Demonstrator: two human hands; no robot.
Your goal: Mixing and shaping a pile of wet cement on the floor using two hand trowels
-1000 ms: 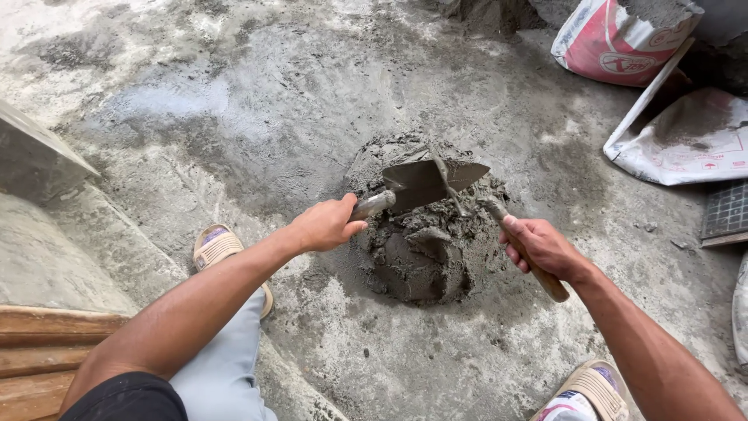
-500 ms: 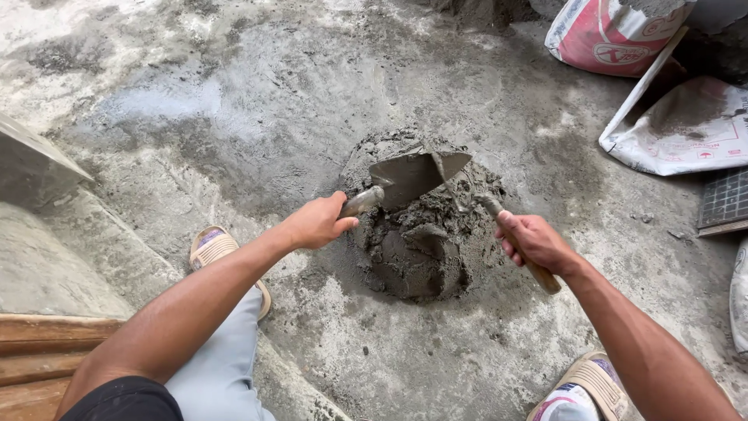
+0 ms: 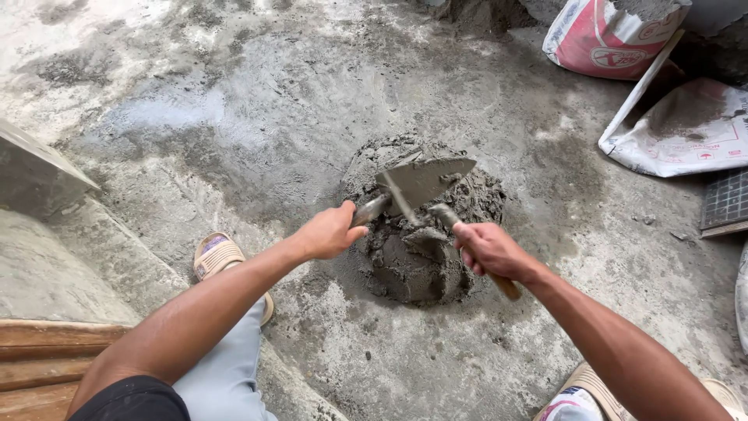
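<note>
A pink and white sack [image 3: 612, 35] stands open at the top right, grey powder showing inside. Just right of it, a flattened white sack [image 3: 686, 129] with red markings lies on the floor

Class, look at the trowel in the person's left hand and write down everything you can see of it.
The trowel has a flat, pointed metal blade, grey and smeared with wet cement. A thin neck runs from the blade back to a handle, mostly hidden inside the left hand, which grips it. The blade is tilted and held just over the mortar pile on the concrete floor. A second tool, held in the right hand, meets it near the blade's lower edge.
</note>
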